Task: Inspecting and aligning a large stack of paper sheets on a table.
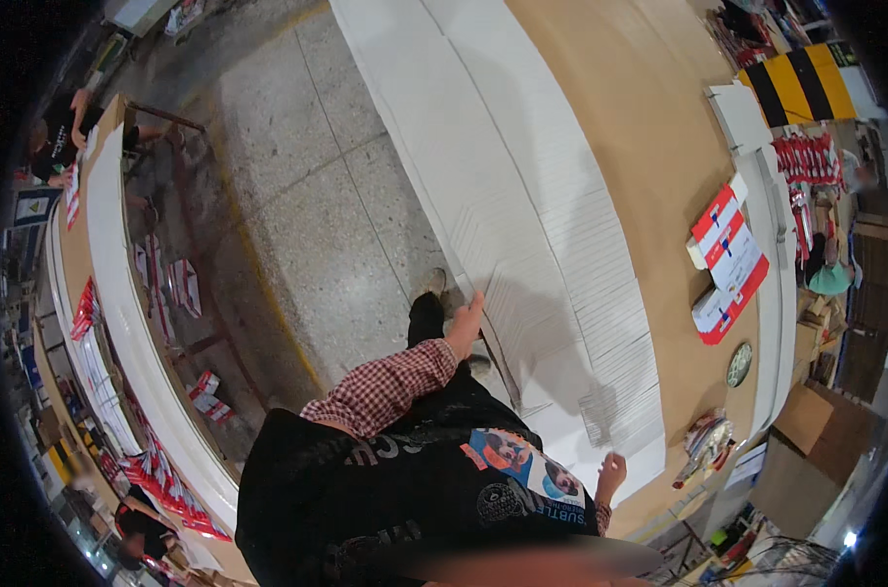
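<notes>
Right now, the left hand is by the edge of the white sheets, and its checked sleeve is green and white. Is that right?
Not quite: the checked sleeve is dark red and white, not green and white, as the head view shows. The left hand is indeed by the edge of the white sheets.

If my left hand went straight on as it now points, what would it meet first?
Your left hand would probably first meet the long row of overlapping, flat white card-like sheets, whose edge lies beside it; I cannot tell whether they touch.
</notes>
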The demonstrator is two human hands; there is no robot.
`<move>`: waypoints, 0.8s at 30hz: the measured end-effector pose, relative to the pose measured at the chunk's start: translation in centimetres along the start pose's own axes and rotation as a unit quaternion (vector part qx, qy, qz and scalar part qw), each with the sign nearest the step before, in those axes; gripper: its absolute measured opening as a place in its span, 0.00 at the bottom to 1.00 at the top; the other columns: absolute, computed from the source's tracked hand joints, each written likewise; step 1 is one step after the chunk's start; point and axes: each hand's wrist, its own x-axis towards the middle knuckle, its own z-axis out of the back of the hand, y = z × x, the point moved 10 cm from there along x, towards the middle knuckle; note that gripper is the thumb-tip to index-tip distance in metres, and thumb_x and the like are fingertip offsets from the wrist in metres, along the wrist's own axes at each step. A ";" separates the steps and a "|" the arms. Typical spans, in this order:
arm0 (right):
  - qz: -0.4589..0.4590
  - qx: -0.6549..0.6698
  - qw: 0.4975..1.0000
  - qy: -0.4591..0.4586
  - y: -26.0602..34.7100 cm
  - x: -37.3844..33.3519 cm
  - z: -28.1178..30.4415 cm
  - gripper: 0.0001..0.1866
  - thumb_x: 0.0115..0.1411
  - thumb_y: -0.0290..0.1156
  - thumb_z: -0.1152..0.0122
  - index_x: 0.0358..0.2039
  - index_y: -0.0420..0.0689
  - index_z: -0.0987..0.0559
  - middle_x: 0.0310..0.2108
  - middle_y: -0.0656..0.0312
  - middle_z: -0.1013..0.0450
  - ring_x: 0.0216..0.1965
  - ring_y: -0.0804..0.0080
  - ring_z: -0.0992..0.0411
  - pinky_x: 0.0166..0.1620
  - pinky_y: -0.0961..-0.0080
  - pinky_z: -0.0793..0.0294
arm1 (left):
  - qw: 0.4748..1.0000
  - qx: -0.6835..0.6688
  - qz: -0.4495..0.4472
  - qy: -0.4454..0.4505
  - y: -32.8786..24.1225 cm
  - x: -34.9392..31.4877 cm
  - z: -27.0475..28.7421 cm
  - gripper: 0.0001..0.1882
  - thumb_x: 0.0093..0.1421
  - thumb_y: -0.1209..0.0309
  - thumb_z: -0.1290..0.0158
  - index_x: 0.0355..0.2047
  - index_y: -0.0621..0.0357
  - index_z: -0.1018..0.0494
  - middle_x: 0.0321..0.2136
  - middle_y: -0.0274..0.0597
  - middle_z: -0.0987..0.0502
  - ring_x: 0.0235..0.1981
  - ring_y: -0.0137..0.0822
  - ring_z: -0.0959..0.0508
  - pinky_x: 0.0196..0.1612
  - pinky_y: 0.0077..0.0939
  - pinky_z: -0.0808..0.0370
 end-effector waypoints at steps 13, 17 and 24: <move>0.574 0.044 0.809 0.122 55.0 -1.2 -26.1 0.09 0.49 0.20 0.44 0.33 0.42 0.26 0.34 0.54 0.31 0.38 0.57 0.32 0.40 0.70 0.31 | 0.978 -0.143 0.024 0.151 -3.8 -1.8 0.1 0.29 0.62 0.50 0.61 0.50 0.66 0.37 0.42 0.45 0.29 0.41 0.37 0.29 0.44 0.30 0.32; 0.627 0.038 0.768 0.127 61.6 0.2 -30.4 0.10 0.44 0.21 0.41 0.30 0.44 0.24 0.33 0.57 0.32 0.39 0.60 0.33 0.42 0.69 0.33 | 0.992 -0.080 -0.051 0.080 -6.7 -3.3 4.5 0.20 0.63 0.60 0.59 0.46 0.65 0.34 0.39 0.43 0.26 0.41 0.35 0.27 0.45 0.26 0.31; 0.657 -0.049 0.728 0.190 64.1 0.3 -34.9 0.08 0.42 0.26 0.38 0.25 0.45 0.26 0.30 0.61 0.34 0.35 0.64 0.35 0.38 0.70 0.34 | 0.682 0.437 -0.575 -0.118 -22.1 -12.2 1.7 0.23 0.57 0.67 0.53 0.52 0.60 0.38 0.51 0.49 0.35 0.54 0.47 0.38 0.53 0.39 0.38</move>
